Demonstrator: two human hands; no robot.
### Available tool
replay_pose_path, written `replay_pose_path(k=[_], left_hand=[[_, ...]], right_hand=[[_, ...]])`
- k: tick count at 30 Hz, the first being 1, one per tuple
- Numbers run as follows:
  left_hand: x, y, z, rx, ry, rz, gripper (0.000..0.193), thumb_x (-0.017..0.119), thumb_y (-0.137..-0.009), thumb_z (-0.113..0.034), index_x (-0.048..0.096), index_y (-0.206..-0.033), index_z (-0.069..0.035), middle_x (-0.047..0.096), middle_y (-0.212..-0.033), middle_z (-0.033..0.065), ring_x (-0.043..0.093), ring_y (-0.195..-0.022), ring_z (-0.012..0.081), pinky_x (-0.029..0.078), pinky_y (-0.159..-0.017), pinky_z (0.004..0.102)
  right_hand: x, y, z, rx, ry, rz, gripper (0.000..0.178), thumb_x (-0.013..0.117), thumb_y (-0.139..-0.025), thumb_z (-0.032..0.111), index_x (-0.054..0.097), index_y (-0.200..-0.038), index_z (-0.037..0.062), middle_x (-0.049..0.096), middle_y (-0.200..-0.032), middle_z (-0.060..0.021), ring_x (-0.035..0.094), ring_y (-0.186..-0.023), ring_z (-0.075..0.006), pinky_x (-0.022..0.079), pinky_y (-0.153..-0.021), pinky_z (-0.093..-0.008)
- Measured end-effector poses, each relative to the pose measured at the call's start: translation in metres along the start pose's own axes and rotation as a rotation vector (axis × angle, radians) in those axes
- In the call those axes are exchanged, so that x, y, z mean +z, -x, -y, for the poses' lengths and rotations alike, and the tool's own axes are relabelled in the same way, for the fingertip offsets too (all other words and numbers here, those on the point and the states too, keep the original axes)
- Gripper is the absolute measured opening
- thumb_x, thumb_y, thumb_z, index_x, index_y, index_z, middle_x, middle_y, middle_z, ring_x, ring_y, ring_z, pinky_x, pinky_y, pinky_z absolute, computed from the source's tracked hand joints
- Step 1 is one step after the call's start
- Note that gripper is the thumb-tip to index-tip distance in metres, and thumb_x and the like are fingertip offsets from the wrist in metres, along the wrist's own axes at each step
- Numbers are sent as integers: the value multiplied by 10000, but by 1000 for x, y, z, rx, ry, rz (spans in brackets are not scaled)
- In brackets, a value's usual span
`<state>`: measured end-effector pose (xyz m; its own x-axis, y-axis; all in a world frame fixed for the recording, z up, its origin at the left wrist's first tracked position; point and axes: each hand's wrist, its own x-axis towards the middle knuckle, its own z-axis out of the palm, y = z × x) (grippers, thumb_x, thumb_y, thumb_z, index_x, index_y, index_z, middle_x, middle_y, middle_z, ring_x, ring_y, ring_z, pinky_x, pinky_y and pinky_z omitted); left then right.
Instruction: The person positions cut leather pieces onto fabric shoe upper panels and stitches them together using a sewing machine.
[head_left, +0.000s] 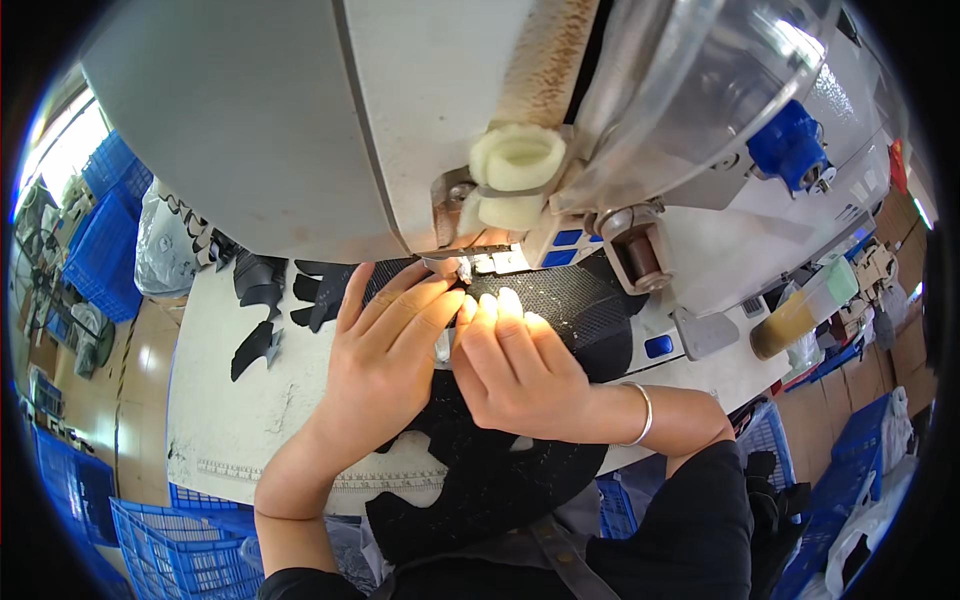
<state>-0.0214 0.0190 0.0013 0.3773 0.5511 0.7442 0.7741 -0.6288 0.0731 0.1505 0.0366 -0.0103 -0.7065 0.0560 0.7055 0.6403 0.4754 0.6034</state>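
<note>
Black mesh fabric (575,305) lies under the head of a sewing machine (240,130), and a darker black piece (480,490) hangs over the table's front edge toward my lap. My left hand (385,350) grips the fabric left of the lit needle area (470,268), its little finger raised apart and its thumb hidden. Right beside it, my right hand (520,370) pinches the same fabric with fingers pressed together. The fingertips of both hands nearly meet just in front of the presser foot. Exactly what lies between them is covered.
Cut black pieces (258,345) lie on the white table (215,420) at left. A printed ruler strip (370,480) runs along the front edge. At right stands a bottle of yellowish liquid (785,325). Blue crates (180,550) stand on the floor around the table.
</note>
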Motion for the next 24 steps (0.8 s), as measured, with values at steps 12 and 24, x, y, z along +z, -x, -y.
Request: replay_pose_path(k=[12, 24], left_hand=[[11, -3, 16, 39, 75, -90, 254, 681, -716, -35, 650, -967, -34, 681, -1103, 101, 634, -1051, 298, 426, -885, 423], [15, -3, 18, 294, -209, -257, 308, 660, -676, -110, 692, -975, -42, 644, -983, 77, 634, -934, 267, 504, -830, 401]], right_hand=[[9, -8, 22, -77, 365, 90, 273, 552, -764, 191, 694, -834, -31, 639, -856, -151, 652, -779, -275, 445, -623, -296], [-48, -4, -34, 104, -837, 450, 531, 658, -748, 106, 562, -1251, -33, 540, -1229, -218, 577, -1124, -382, 503, -924, -408]])
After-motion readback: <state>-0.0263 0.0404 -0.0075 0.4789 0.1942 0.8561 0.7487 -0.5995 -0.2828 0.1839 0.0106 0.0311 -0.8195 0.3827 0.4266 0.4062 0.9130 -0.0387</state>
